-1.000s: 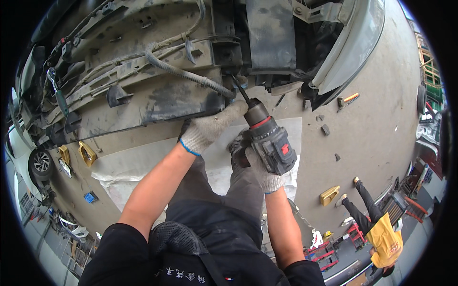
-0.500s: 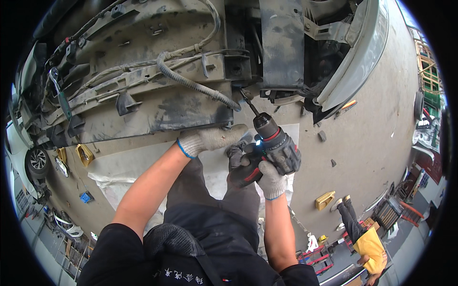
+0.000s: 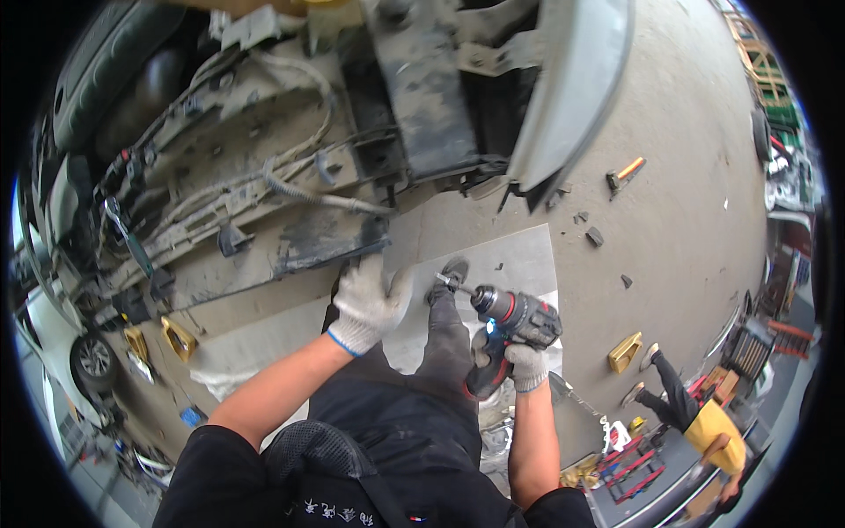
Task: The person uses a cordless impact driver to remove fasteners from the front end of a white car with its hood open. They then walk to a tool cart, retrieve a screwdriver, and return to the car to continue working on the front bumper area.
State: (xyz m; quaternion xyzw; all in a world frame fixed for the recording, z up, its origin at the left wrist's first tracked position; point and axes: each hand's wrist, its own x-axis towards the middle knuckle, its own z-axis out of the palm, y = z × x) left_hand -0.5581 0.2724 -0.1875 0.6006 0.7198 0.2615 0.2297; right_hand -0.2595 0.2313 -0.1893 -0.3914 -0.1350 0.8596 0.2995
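Note:
My left hand [image 3: 370, 304], in a pale knit glove, is just below the dirty lower edge of the car's front-end panel [image 3: 326, 242], thumb apart and fingertips at that edge; whether they touch it I cannot tell. My right hand [image 3: 519, 368], also gloved, grips the grey-and-red cordless drill [image 3: 515, 321] by its handle. The drill's bit [image 3: 453, 282] points up-left, clear of the car, and its small work light glows. Above, a grey corrugated hose [image 3: 308, 194] runs along the panel, beside a vertical bracket [image 3: 422, 106]. A ratchet wrench [image 3: 128, 229] rests on the left part.
A white sheet [image 3: 506, 251] lies under my feet. Yellow plastic pieces [image 3: 180, 339], a hammer [image 3: 625, 176] and dark fragments [image 3: 594, 236] are on the floor. A co-worker [image 3: 704, 436] in yellow is at the lower right. A white car's wheel [image 3: 92, 361] shows at left.
The drill has moved down, away from the car, its bit now swung toward the left. My left hand has moved down and turned upward. My view has shifted against the car.

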